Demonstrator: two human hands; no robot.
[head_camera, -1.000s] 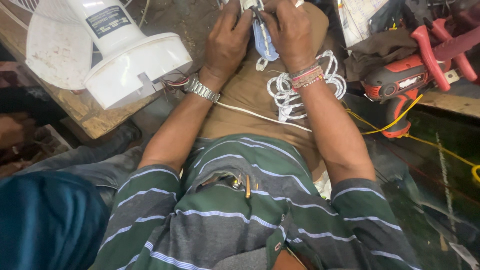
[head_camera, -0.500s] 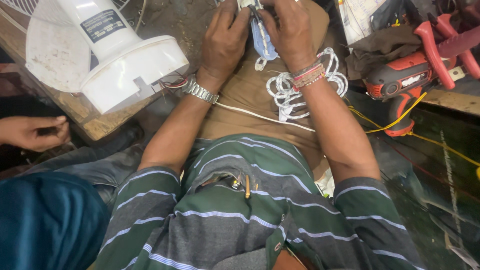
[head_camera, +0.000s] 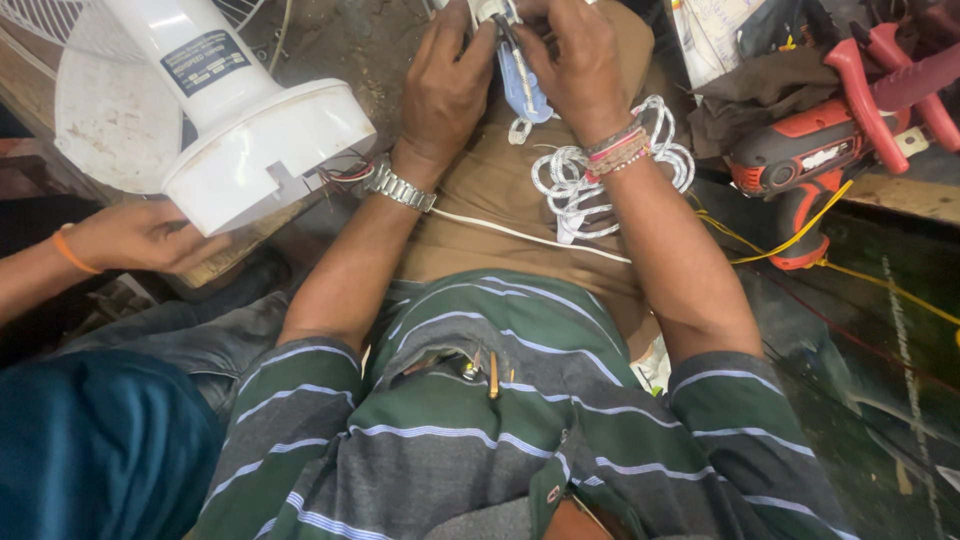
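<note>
Cluttered and dim, a workshop bench (head_camera: 880, 195) is running along the top right edge of the view, with a dark, stained floor (head_camera: 880, 380) lying below it. On the person's lap, brown trousers (head_camera: 500, 190) are serving as the working surface. The left hand (head_camera: 445, 85) and the right hand (head_camera: 575, 65) are both curling closed, close together near the top edge of the view, pinching a small white part (head_camera: 490, 10) between their fingertips; a blue-handled tool (head_camera: 522, 80) is running down between the two hands, and it is hard to tell which hand is gripping it. A coiled white cord (head_camera: 580, 175) is lying on the lap just beside the right wrist, with one strand trailing across the trousers. A metal watch (head_camera: 400, 187) is sitting on the left wrist, and coloured bracelets (head_camera: 615, 150) are circling the right one. To the left, a white fan base (head_camera: 250, 130) is lying tilted on a wooden ledge, with coloured wires (head_camera: 345, 172) spilling out of its bottom near the watch. Another person's hand (head_camera: 140, 235), wearing an orange band, is resting against the underside of that base. On the bench to the right, a red and black power drill (head_camera: 810, 160) is lying beside red-handled cutters (head_camera: 890, 70), with a yellow cord (head_camera: 800, 235) looping down from the bench.
</note>
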